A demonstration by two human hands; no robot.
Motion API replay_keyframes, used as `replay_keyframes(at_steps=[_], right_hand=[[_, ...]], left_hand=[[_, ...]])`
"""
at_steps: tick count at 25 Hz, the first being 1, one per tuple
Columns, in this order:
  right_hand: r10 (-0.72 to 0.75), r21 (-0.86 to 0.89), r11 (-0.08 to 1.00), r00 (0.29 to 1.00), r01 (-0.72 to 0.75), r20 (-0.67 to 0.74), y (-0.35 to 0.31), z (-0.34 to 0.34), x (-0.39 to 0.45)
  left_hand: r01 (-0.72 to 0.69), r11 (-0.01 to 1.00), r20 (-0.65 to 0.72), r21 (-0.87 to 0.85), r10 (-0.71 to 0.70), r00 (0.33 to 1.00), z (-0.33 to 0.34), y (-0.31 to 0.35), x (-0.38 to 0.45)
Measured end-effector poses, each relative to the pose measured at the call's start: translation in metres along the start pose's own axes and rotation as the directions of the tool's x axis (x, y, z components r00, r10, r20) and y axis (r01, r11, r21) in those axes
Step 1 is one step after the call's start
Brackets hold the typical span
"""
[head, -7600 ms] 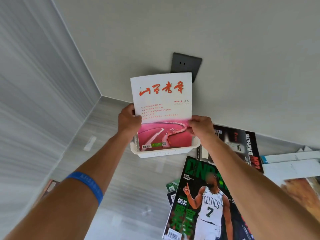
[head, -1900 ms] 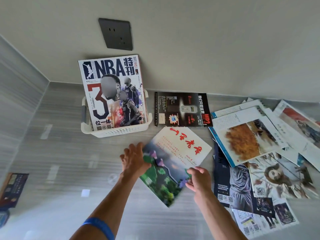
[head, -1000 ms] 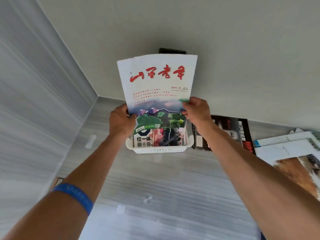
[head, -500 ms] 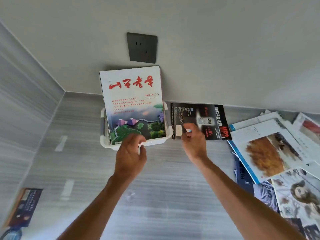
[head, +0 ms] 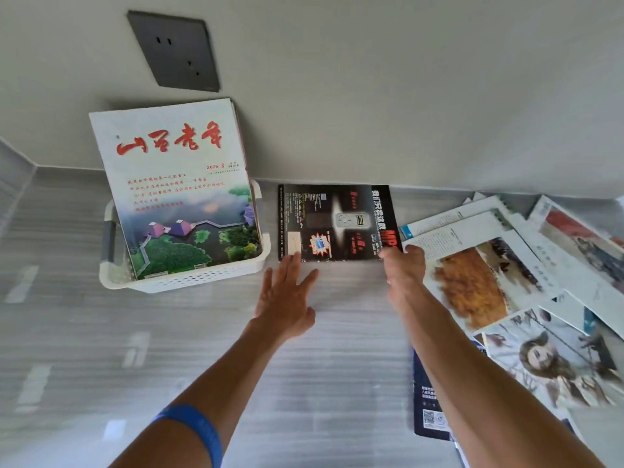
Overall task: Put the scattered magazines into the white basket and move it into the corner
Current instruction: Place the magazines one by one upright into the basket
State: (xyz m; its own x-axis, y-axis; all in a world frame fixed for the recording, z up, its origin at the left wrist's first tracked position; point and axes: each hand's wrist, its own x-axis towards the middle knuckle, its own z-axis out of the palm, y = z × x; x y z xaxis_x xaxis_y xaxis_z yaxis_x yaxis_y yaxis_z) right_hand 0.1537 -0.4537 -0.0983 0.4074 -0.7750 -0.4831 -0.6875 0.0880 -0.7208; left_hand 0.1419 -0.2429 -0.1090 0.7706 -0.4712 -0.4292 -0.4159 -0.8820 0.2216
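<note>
- Both hands go for a black magazine (head: 337,221) flat on the floor (head: 202,349) against the wall (head: 405,96); left hand (head: 285,300) spread wide at its near edge, right hand (head: 403,265) curled at its near right corner, grip unclear.
- White basket (head: 184,280) at 10 o'clock holds several magazines upright, a white-covered one (head: 175,184) in front; job looks partly done.
- A loose pile (head: 526,282) waits at 3 o'clock; bare floor lies left toward the corner.
</note>
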Motion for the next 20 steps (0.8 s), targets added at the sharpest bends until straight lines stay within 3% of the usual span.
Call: replay_keyframes(at_steps=[4, 7, 10, 12, 14, 16, 18, 20], right_hand=[[0.204, 0.305, 0.924, 0.972, -0.230, 0.114, -0.006, -0.014, 0.012], [0.219, 0.259, 0.927, 0.953, -0.270, 0.209, -0.009, -0.021, 0.015], [0.174, 0.181, 0.961, 0.965, -0.211, 0.198, -0.017, -0.018, 0.006], [0.090, 0.266, 0.954, 0.978, -0.139, 0.187, -0.025, -0.018, -0.007], [-0.100, 0.325, 0.945, 0.982, 0.043, 0.158, -0.033, -0.022, -0.031], [-0.321, 0.347, 0.905, 0.931, 0.247, 0.173, -0.043, -0.028, -0.065], [-0.449, 0.425, 0.839, 0.874, 0.340, 0.187, -0.061, -0.033, -0.099], [-0.543, 0.600, 0.739, 0.798, 0.307, 0.261, -0.083, -0.040, -0.125]], left_hand=[[0.005, 1.000, 0.000, -0.022, -0.005, 1.000, 0.002, -0.004, 0.005], [-0.010, 1.000, -0.024, -0.015, 0.009, 1.000, 0.004, -0.002, -0.007], [-0.003, 0.997, -0.091, -0.071, -0.003, 0.996, 0.009, -0.002, -0.023], [0.007, 0.991, -0.120, -0.136, -0.023, 0.992, 0.014, -0.003, -0.033], [0.049, 0.976, -0.157, -0.212, -0.084, 0.984, 0.011, -0.002, -0.039], [0.074, 0.960, -0.265, -0.271, -0.148, 0.953, -0.003, 0.004, -0.039], [0.037, 0.931, -0.466, -0.362, -0.216, 0.858, -0.024, 0.011, -0.043], [-0.001, 0.906, -0.613, -0.423, -0.286, 0.736, -0.049, 0.005, -0.056]])
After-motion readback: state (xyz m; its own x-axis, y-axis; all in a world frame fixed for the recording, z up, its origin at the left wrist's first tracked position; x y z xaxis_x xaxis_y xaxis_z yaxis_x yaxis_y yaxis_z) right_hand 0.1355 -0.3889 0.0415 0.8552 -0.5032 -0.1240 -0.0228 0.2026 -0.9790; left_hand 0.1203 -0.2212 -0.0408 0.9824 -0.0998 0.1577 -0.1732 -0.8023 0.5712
